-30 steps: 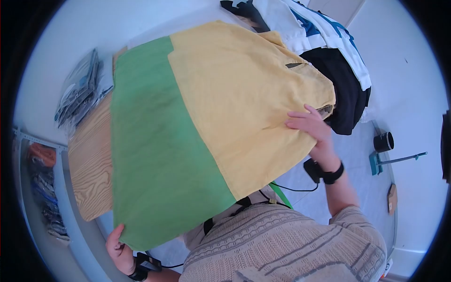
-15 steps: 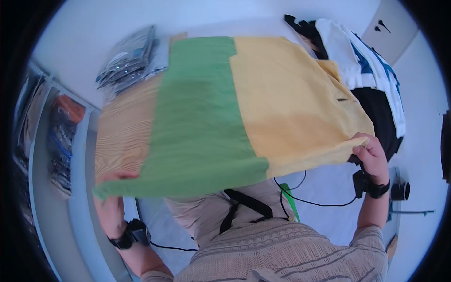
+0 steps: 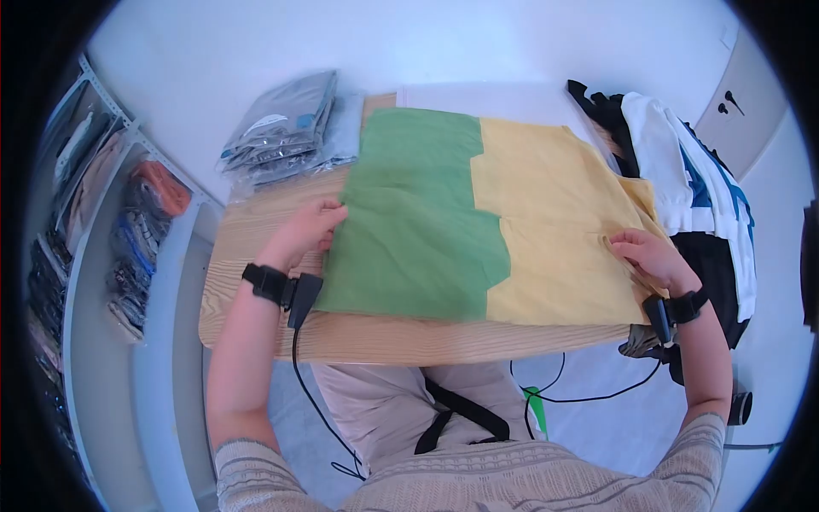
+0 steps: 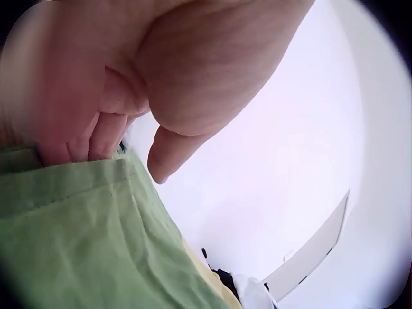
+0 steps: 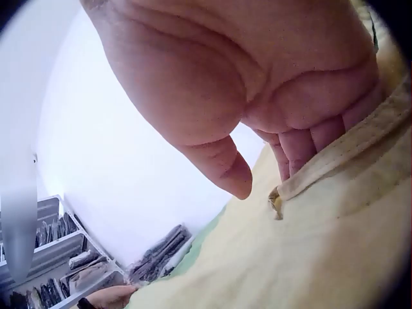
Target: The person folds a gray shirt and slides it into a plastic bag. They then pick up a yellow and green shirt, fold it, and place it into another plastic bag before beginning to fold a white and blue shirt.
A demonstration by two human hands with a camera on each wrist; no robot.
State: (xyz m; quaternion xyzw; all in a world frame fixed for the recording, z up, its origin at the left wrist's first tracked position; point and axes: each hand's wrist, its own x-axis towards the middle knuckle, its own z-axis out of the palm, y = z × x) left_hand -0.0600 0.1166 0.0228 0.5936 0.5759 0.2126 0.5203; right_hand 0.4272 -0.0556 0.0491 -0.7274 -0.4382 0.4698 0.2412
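Observation:
A green and yellow garment [image 3: 409, 205] lies spread over a wooden table, green part on the left, yellow on the right. My left hand [image 3: 303, 230] is at its green side edge; in the left wrist view the fingers [image 4: 106, 138] reach behind the stitched green hem while the thumb stands apart from the cloth. On the yellow part, my right hand [image 3: 650, 256] has its fingers [image 5: 299, 151] behind a raised, stitched yellow edge. The right thumb is apart from that edge, and the fingertips are hidden by the cloth.
The wooden table [image 3: 375, 341] extends past the garment's front edge. Bagged clothes [image 3: 290, 119] are stacked at the back left. White and black clothing [image 3: 661, 158] hangs over the right side. A shelf unit [image 3: 111, 273] with packed clothes stands left.
The garment has come down from between the hands to lie on the table. Both hands have moved from its near edge, the left now at the side edge and the right on the yellow part.

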